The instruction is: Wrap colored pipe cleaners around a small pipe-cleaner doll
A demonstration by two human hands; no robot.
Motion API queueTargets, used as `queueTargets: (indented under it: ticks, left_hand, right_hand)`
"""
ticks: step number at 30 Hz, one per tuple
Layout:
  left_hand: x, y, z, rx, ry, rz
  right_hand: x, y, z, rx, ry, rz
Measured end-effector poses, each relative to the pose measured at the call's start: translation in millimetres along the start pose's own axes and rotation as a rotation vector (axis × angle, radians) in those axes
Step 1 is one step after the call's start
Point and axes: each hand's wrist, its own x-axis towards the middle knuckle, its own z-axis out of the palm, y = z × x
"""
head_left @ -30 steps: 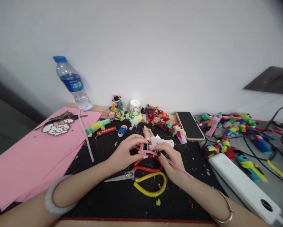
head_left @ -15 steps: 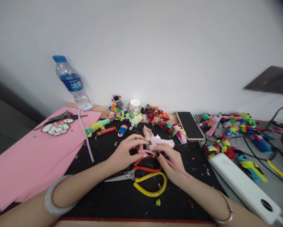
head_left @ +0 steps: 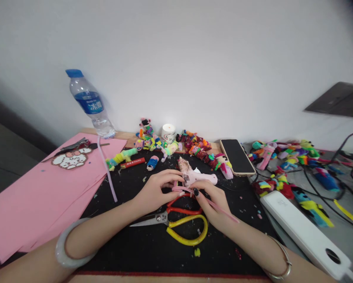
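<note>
Between my hands a pink pipe cleaner (head_left: 223, 211) is bent into a loop, its free end trailing past my right wrist. My left hand (head_left: 161, 186) pinches the bent part from the left. My right hand (head_left: 213, 198), with dark nails, pinches the strip from the right. Just beyond my fingers lies a pale pink glue gun (head_left: 204, 179) with a brown-stained nozzle end. Below my hands are scissors (head_left: 188, 232) with one red and one yellow handle, blades pointing left. My fingertips partly hide the loop and the red handle.
Pink sheets (head_left: 46, 204) lie on the left, a water bottle (head_left: 90, 104) behind them. Colourful pipe-cleaner figures (head_left: 202, 151), a white candle cup (head_left: 168, 133) and a phone (head_left: 237, 156) line the back. A white power bank-like device (head_left: 303, 232) and black cables are at right.
My left fingers have lowered slightly at the loop. Otherwise my hands, the pink pipe cleaner and the things around them stay in place.
</note>
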Motion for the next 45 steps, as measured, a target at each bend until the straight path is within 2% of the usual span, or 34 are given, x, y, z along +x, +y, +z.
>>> queueTargets:
  ticks: [15,22,25,30,45]
  left_hand:
    - [0.7,-2.0,-0.4,-0.089,0.024,-0.102]
    - [3.3,-5.7,2.1,-0.358,0.023,-0.255]
    - [4.8,-6.0,2.1,-0.446,0.021,-0.253]
    - [6.8,-6.7,1.0,-0.46,0.055,-0.222]
    - [5.9,-7.4,0.4,-0.583,0.126,-0.369]
  right_hand:
    - [1.9,-2.9,-2.5,0.038,-0.069,-0.046]
    - [2.0,-1.6,-1.6,0.005,-0.072,-0.056]
    - [1.9,-1.5,-2.0,0.006,-0.079,-0.056]
    - [2.3,-0.9,-2.3,0.002,-0.069,-0.069]
    - [1.8,-2.8,-2.1,-0.005,-0.047,-0.125]
